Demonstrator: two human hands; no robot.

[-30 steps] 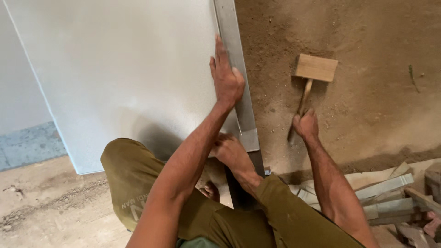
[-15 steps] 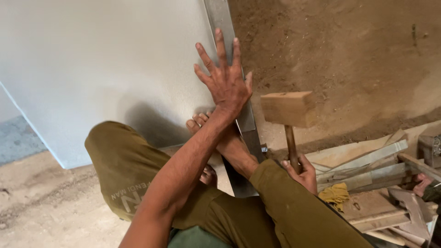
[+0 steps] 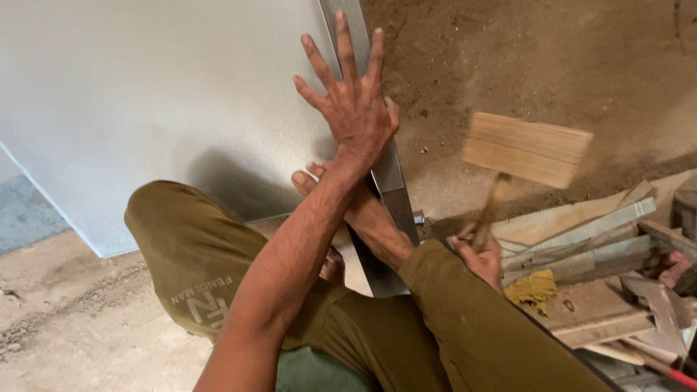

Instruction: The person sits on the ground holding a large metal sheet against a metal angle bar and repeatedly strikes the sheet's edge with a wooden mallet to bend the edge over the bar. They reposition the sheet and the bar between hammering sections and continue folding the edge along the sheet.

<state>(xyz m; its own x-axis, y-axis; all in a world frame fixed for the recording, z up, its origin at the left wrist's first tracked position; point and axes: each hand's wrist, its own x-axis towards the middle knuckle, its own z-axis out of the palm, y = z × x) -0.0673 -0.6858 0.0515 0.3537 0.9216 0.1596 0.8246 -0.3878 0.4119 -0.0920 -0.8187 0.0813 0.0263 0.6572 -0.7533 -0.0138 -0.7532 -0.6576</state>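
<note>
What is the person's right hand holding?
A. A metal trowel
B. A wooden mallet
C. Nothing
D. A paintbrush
B: the right hand grips the handle of a wooden mallet, its blocky head raised and blurred, while the left hand lies spread on the metal strip at the grey panel's edge.

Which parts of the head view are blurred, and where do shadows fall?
In the head view, the wooden mallet in the right hand is smeared by motion blur, its handle most; the left hand, spread flat on the pale panel and metal strip, is sharp. A soft shadow lies on the panel above the knee; no glare shows.
</note>
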